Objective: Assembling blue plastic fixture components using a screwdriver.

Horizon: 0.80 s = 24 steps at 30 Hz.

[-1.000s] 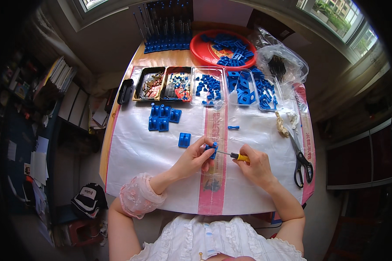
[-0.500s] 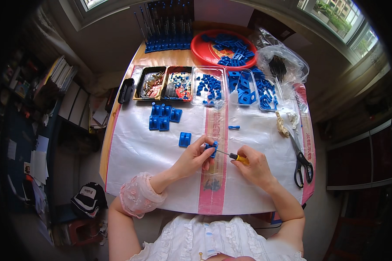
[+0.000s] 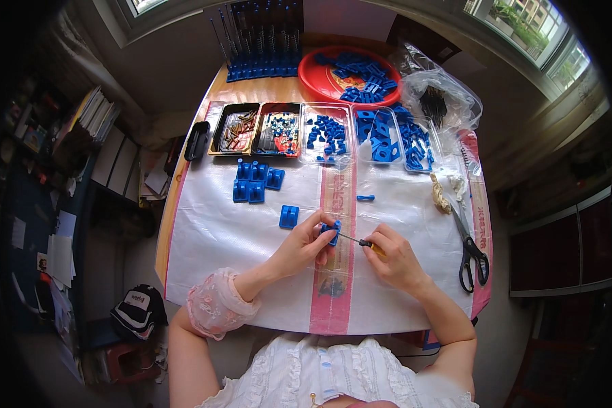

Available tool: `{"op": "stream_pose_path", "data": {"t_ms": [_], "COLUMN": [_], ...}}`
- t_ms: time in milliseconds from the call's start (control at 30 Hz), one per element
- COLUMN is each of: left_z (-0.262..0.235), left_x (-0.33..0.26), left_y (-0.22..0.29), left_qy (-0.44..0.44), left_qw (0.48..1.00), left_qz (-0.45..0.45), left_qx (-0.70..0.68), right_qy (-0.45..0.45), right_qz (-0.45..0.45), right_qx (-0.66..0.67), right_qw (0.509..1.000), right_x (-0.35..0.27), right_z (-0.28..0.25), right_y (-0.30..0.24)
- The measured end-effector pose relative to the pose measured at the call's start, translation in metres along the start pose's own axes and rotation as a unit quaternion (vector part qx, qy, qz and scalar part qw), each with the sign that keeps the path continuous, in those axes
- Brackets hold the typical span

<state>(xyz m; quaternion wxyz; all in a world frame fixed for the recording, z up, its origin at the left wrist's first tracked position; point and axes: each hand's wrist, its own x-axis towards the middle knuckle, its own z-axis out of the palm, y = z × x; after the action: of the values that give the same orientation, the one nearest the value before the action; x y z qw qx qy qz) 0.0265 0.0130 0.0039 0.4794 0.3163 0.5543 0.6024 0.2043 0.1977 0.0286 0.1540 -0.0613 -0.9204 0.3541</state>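
Note:
Between the fingertips of my left hand (image 3: 307, 239) is a small blue plastic bracket (image 3: 331, 232), partly covered by the fingers. My right hand (image 3: 394, 257) is closed round the yellow and black handle of a screwdriver (image 3: 375, 249). Its thin metal shaft points left and its tip meets the bracket; the exact point of contact is too small to make out. Just left of my left fingers lies a separate blue block (image 3: 289, 217). A small blue lever-like piece (image 3: 366, 198) rests on the sheet beyond my right hand.
Several blue assembled blocks (image 3: 256, 182) stand grouped at left. Behind them are a black tray of brass screws (image 3: 239, 129), a tray of small hardware (image 3: 280, 130) and clear boxes of blue parts (image 3: 326, 136). A red basin (image 3: 309, 81) stands behind; scissors (image 3: 474, 262) lie at right.
My right hand has shifted its grip on the screwdriver, and its fingers now cover more of the yellow handle. The left hand and bracket stay in nearly the same place.

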Motion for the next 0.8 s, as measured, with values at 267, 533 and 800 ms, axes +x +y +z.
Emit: {"op": "stream_pose_path", "data": {"t_ms": [267,533,800], "left_z": [0.0013,-0.0008,0.0010], "left_x": [-0.0016,0.0007,-0.0009], "left_y": [-0.0005,-0.0004,0.0001], "left_qy": [-0.010,0.006,0.008], "left_qw": [1.000,1.000,1.000], "left_qz": [0.001,0.000,-0.002], "left_qx": [0.015,-0.004,0.005], "right_qy": [0.007,0.029,0.027], "right_qz": [0.057,0.014,-0.003], "right_qx": [0.001,0.032,-0.017], "right_qw": [0.998,0.999,0.999], "right_x": [-0.0024,0.0016,-0.0005], "right_z": [0.0029,0.0048,0.0021], "right_y": [0.0016,0.0005,0.0001]}}
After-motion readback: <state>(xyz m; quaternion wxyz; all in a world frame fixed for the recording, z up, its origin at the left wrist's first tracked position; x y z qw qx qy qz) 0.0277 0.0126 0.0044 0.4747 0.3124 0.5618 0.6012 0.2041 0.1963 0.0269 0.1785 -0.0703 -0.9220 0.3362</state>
